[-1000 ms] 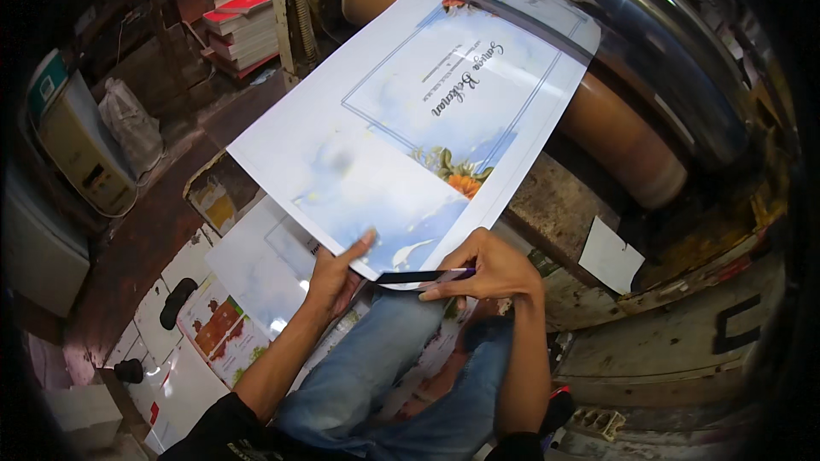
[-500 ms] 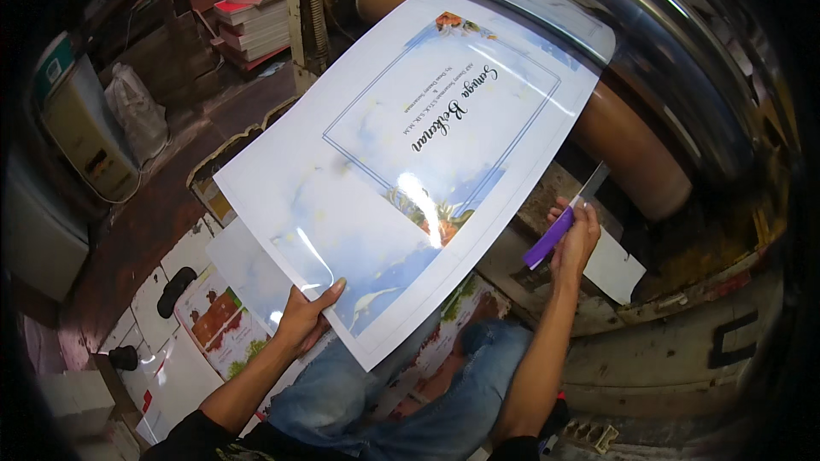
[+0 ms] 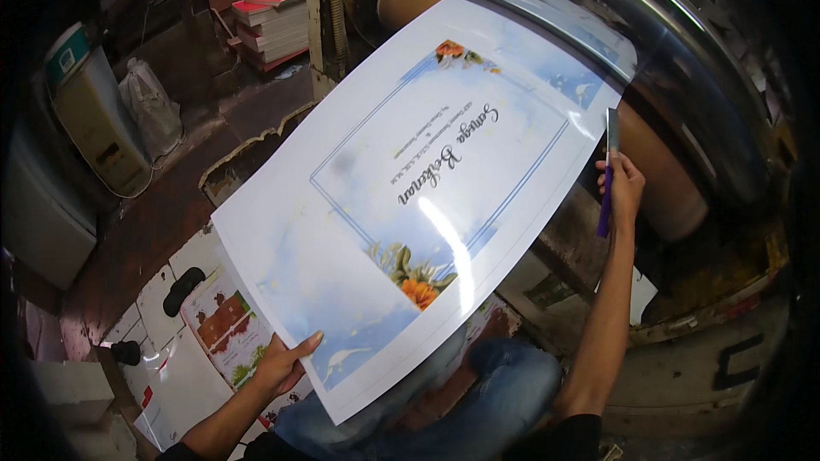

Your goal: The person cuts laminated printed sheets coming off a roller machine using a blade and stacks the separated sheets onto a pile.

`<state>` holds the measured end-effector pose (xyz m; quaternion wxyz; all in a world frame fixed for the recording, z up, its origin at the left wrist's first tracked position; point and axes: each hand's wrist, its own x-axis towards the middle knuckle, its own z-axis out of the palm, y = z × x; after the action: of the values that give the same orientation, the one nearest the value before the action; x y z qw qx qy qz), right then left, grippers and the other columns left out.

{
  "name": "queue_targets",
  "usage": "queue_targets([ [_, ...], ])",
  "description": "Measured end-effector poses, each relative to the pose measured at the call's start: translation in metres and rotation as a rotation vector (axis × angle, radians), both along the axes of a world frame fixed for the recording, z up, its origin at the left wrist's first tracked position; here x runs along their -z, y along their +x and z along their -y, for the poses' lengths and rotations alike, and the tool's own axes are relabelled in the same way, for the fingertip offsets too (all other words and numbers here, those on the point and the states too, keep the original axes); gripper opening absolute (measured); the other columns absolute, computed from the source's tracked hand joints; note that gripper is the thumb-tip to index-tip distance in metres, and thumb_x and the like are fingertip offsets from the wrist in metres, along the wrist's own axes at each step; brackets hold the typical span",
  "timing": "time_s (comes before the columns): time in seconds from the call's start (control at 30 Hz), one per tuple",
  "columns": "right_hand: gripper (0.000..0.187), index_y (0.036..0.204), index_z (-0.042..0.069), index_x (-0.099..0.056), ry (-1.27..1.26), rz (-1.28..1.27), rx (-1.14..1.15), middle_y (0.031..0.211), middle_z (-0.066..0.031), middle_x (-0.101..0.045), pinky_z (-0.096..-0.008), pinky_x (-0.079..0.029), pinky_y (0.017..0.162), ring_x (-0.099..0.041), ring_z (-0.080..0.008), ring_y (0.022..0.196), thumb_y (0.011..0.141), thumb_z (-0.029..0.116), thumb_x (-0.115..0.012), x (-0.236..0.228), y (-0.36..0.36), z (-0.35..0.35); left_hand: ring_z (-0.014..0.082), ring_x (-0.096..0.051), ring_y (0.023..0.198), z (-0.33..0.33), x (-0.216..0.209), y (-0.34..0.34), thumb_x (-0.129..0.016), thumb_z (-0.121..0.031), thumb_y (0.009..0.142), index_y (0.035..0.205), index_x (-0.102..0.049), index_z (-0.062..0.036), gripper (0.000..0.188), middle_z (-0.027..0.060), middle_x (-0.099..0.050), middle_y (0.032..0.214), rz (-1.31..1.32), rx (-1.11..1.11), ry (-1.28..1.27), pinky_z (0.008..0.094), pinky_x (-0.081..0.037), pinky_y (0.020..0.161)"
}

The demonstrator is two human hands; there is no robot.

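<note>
A large glossy printed sheet (image 3: 389, 145), white and blue with orange flowers and dark lettering, slopes down toward me from a shiny metal roller (image 3: 683, 43). My left hand (image 3: 286, 364) pinches its near left edge, thumb on top and fingers underneath. In my right hand (image 3: 628, 183) is a knife (image 3: 606, 196) with a purple handle, its flat metal blade pointing away from me. The blade's tip lies by the sheet's far right edge, close below the roller; whether it touches the sheet I cannot tell.
Brown rolls (image 3: 675, 205) sit under the metal roller. More printed sheets (image 3: 226, 333) lie on the white-tiled floor at the left, with a black sandal (image 3: 183, 290) beside them. Stacked red-and-white bundles (image 3: 269, 26) and a white sack (image 3: 149, 107) stand farther back.
The sheet's near edge has come lower and closer to me, along with my left hand. My right hand has risen to the right, bringing the knife up beside the sheet's edge.
</note>
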<state>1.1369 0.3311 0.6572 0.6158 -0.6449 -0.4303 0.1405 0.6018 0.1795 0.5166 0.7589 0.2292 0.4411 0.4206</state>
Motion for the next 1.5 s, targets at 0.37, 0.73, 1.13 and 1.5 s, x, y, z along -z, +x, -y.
queue_targets([
  [0.37, 0.027, 0.103, 0.003, -0.065, 0.076, -0.051, -0.016, 0.073, -0.0046, -0.065, -0.0208, -0.039, 0.044, -0.051, -0.0055, 0.049, 0.097, 0.027, -0.056, -0.033, 0.078, -0.056, 0.0227, -0.055, 0.114, -0.043, -0.048, 0.058, -0.069, -0.005, 0.087, 0.137, -0.032, -0.0064, 0.063, 0.0121, -0.051, 0.125, -0.081, 0.007, -0.068, 0.0382, -0.050, 0.095],
  [0.73, 0.026, 0.097, 0.001, -0.062, -0.101, -0.112, -0.114, 0.071, -0.0067, -0.065, -0.0218, -0.040, 0.041, -0.053, -0.0079, 0.047, 0.097, 0.026, -0.056, -0.086, 0.129, -0.095, 0.0259, -0.054, 0.115, -0.069, -0.121, 0.105, -0.071, -0.005, 0.084, 0.137, -0.030, -0.0065, 0.067, 0.0125, -0.050, 0.125, -0.088, 0.008, -0.186, 0.0432, -0.051, 0.096],
  [1.13, 0.046, 0.114, 0.008, -0.063, 0.143, 0.881, 0.154, 0.109, -0.0108, -0.062, -0.0349, -0.054, 0.068, -0.065, -0.0260, 0.086, 0.072, -0.008, -0.069, 0.079, -0.163, 0.080, 0.0288, -0.054, 0.117, 0.110, 0.093, -0.219, -0.069, -0.004, 0.085, 0.139, -0.030, -0.0084, 0.066, 0.0115, -0.051, 0.128, -0.119, 0.070, -0.329, 0.0506, -0.049, 0.098],
  [1.5, 0.055, 0.107, 0.004, -0.070, 0.123, 0.867, -0.182, 0.105, -0.0150, -0.070, -0.0323, -0.053, 0.087, -0.068, -0.0281, 0.100, 0.062, -0.020, -0.050, 0.322, -0.502, 0.292, 0.0186, -0.062, 0.097, 0.307, 0.373, -0.607, -0.065, 0.000, 0.088, 0.127, -0.042, -0.0049, 0.045, 0.0076, -0.062, 0.105, -0.621, 0.145, -0.352, 0.0374, -0.054, 0.089],
])
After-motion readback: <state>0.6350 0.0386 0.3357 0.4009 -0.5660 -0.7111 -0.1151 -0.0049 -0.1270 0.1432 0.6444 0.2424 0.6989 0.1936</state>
